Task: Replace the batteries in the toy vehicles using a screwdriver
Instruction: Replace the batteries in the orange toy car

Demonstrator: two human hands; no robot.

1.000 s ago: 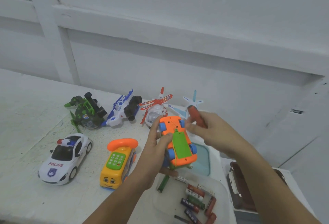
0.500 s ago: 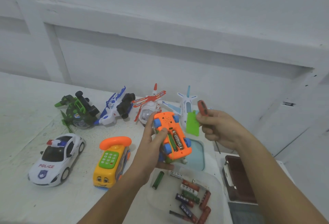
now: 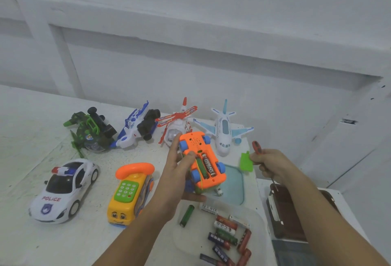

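Note:
My left hand (image 3: 176,173) grips an orange toy car (image 3: 201,160) with blue wheels, turned underside up above the table. Its battery bay lies uncovered, showing a black battery (image 3: 208,166) and a green one side by side. To the right, my right hand (image 3: 269,165) holds a red-handled screwdriver (image 3: 256,146) and pinches the green battery cover (image 3: 246,162) between fingertips, apart from the car. The screwdriver's shaft pokes out below the hand.
A clear tray (image 3: 260,221) at the front holds several loose batteries (image 3: 225,236); a green battery (image 3: 187,216) lies beside it. A police car (image 3: 63,189), yellow phone bus (image 3: 129,193), green vehicle (image 3: 91,132), blue-white toy (image 3: 137,130), helicopter (image 3: 177,126) and airplane (image 3: 224,130) stand around. A brown case (image 3: 287,212) sits right.
The green cover has come off the orange car and moved right in my right hand, exposing the batteries. My left hand kept its hold on the car.

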